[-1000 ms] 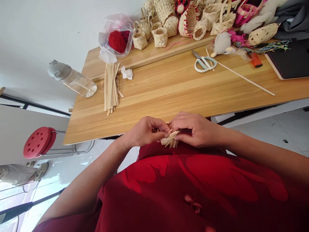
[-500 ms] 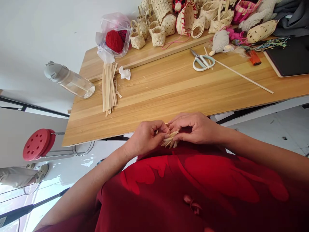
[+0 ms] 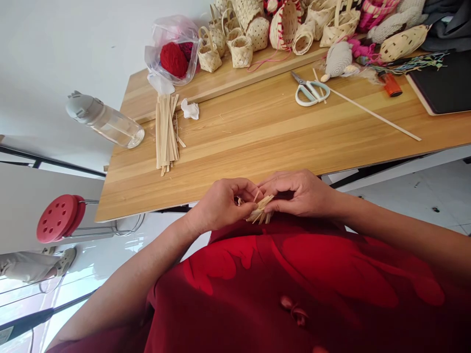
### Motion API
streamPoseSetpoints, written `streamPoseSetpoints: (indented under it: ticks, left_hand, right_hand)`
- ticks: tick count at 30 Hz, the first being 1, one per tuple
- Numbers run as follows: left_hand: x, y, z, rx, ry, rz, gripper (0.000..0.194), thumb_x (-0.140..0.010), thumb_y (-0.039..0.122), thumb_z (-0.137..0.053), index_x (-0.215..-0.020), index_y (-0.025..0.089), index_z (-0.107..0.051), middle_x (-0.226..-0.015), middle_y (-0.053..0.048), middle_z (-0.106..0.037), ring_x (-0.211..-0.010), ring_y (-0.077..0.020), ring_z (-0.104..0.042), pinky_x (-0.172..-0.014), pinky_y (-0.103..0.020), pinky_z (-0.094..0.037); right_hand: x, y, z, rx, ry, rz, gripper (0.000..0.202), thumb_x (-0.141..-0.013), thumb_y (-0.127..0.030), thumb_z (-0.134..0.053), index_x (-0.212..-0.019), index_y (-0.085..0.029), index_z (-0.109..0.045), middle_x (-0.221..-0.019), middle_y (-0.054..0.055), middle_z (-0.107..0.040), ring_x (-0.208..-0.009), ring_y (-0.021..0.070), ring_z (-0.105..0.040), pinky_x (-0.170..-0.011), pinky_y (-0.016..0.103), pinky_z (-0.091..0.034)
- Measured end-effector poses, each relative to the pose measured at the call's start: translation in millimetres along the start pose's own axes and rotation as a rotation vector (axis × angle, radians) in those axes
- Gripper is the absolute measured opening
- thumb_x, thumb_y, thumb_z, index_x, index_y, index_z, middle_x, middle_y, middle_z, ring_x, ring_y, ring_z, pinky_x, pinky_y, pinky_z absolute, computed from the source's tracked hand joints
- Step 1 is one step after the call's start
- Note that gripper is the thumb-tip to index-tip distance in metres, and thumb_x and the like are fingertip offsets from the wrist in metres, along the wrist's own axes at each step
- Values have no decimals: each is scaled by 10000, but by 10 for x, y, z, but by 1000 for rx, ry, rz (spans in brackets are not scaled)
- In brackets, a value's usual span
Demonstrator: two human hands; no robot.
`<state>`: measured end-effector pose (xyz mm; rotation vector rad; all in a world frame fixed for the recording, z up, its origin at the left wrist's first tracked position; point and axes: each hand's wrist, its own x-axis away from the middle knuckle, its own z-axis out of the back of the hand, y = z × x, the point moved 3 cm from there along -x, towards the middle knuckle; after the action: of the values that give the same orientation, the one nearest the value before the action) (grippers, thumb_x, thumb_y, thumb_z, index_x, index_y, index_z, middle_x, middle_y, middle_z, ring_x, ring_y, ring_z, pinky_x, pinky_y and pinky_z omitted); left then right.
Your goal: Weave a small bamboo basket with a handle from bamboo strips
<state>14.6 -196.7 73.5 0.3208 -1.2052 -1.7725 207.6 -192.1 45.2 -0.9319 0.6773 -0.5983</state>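
Straw-coloured woven strips (image 3: 259, 211) sit pinched between the left hand (image 3: 223, 203) and right hand (image 3: 299, 192), both closed on them just off the table (image 3: 257, 142) edge, as before. Farther back, a plastic bag (image 3: 172, 46) holds red yarn (image 3: 172, 59) beside small woven baskets (image 3: 243, 49). No writing is legible.

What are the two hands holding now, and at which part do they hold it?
Both hands, left hand and right hand, pinch a small woven strip piece at its upper woven part; loose strip ends stick out below.
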Motion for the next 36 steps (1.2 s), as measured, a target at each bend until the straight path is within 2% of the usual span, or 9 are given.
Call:
streamPoseSetpoints:
  ticks: [8, 14, 18, 21, 24, 27, 32, 36]
  left_hand:
    - [10, 10, -85, -70, 119, -24, 138, -834, 296, -712, -829, 158, -718, -731, 2, -716, -624, -86, -585, -562, -184, -428]
    - [89, 17, -143, -175, 231, -64, 201, -888, 318, -660, -765, 167, -607, -645, 29, -637, -546, -65, -510, -526, -179, -381]
    - [104, 17, -155, -243, 232, -53, 176, -912, 313, -610, -800, 182, -574, -662, 34, -617, -552, -72, -497, -529, -188, -376]
    - [107, 1, -155, -215, 241, -49, 190, -921, 320, -606, -794, 185, -561, -677, 31, -614, -563, -73, -496, -535, -189, -389]
    - [108, -7, -155, -103, 238, -57, 178, -936, 345, -614, -872, 179, -615, -750, 7, -679, -610, -83, -564, -577, -193, -456]
    - [104, -10, -156, -30, 204, -44, 174, -930, 333, -631, -970, 170, -678, -848, -26, -748, -702, -110, -648, -640, -206, -514]
    - [87, -13, -150, -76, 192, -8, 129, -898, 282, -649, -871, 160, -683, -786, -20, -732, -653, -101, -609, -575, -190, -466]
    - [81, -8, -153, -164, 216, -33, 96, -898, 249, -624, -866, 168, -664, -761, -9, -705, -640, -98, -585, -565, -191, -441]
  right_hand:
    - [17, 60, 24, -34, 11, -31, 88, -849, -299, -781, -908, -239, -807, -1019, 38, -814, -989, 198, -749, -892, 324, -566]
    - [-8, 66, 51, -89, 28, -100, 86, -802, -313, -824, -787, -234, -795, -1003, 50, -806, -995, 213, -744, -893, 344, -572]
    - [-37, 34, 17, -86, 15, -95, 135, -770, -339, -852, -821, -228, -793, -995, 55, -798, -984, 225, -730, -916, 373, -560]
    - [-44, 15, -13, -88, 74, -102, 71, -828, -291, -776, -815, -222, -777, -948, 47, -800, -965, 221, -728, -906, 371, -559]
    - [-45, 9, -30, -95, 92, -126, 97, -860, -228, -695, -791, -214, -761, -882, 35, -794, -938, 214, -730, -878, 350, -561]
    - [-42, 15, -32, -102, 85, -142, 118, -872, -237, -681, -783, -215, -756, -881, 31, -794, -931, 207, -728, -870, 343, -561]
    - [-34, 25, -59, -124, 114, -138, 104, -843, -310, -755, -792, -220, -758, -911, 39, -799, -944, 214, -729, -893, 362, -561]
    - [-41, 27, -81, -114, 158, -158, 119, -860, -277, -712, -764, -220, -754, -892, 39, -795, -927, 208, -729, -877, 350, -566]
